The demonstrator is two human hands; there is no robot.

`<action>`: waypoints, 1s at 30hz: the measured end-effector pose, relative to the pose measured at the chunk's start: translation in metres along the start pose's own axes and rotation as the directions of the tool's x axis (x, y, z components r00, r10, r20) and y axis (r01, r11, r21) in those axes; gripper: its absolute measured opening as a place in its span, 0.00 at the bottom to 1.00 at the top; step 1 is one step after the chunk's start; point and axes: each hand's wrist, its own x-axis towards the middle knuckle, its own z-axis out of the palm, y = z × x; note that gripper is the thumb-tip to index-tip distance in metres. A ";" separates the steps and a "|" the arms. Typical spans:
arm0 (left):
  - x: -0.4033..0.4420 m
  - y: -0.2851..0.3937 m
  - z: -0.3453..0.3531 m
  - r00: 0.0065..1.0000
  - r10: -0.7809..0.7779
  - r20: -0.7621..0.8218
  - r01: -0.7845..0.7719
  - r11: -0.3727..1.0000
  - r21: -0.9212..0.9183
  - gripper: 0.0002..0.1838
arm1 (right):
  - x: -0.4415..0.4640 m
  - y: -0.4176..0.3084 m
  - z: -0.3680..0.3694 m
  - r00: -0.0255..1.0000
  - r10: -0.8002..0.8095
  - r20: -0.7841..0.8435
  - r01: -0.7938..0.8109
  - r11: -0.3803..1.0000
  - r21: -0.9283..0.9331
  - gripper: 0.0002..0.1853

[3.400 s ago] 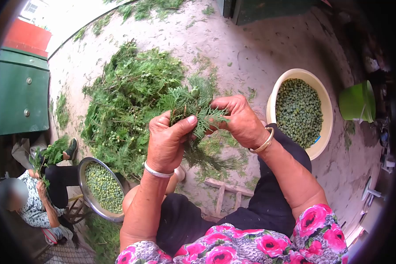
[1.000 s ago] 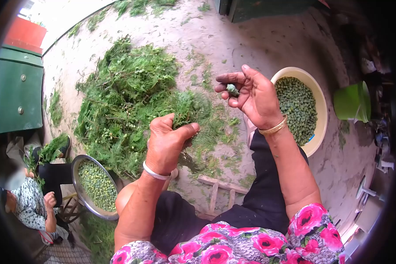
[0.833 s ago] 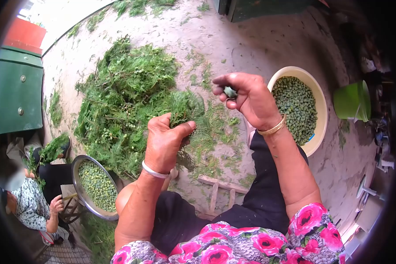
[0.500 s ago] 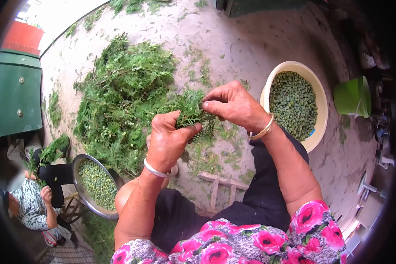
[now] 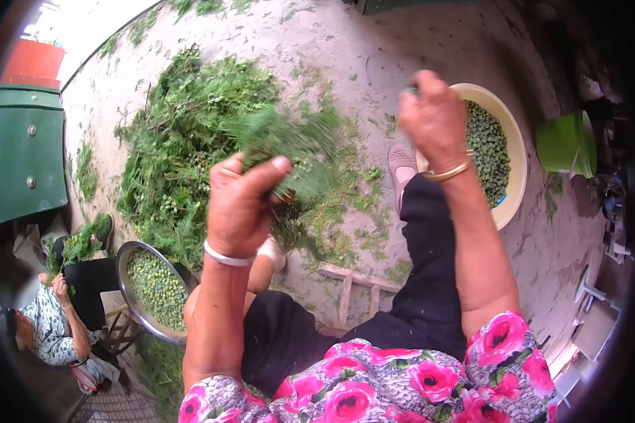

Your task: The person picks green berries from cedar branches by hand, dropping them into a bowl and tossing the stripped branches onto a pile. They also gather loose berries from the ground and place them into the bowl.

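My left hand point(image 5: 240, 204) is closed around the stems of a green conifer sprig point(image 5: 300, 151), whose feathery leaves are smeared by motion. Up and to the right, my right hand point(image 5: 436, 123) is in a closed pinch in front of the near left rim of a cream tub point(image 5: 519, 180). A speck of green shows at its fingertips, too small to name. Small round green cones point(image 5: 490, 158) lie in the tub, partly hidden by my right hand and wrist. Beyond my left hand a large pile of cut conifer branches point(image 5: 183, 141) is heaped on the floor.
To the left, another person point(image 5: 56, 317) sits holding a sprig beside a metal basin point(image 5: 122, 271) of green cones. A green bucket point(image 5: 561, 144) stands right of the tub. A wooden frame point(image 5: 346, 273) lies between my legs. Leaf scraps litter the floor.
My right hand has pulled away from the sprig, up and right towards the tub. My left hand has shifted a little left with the sprig, and my right shoe has come into view.
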 end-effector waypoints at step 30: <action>0.021 -0.008 -0.002 0.970 0.222 -0.097 -0.171 0.911 0.376 0.27 | -0.043 -0.052 0.010 0.522 -0.116 0.845 -0.820 -0.340 0.460 0.10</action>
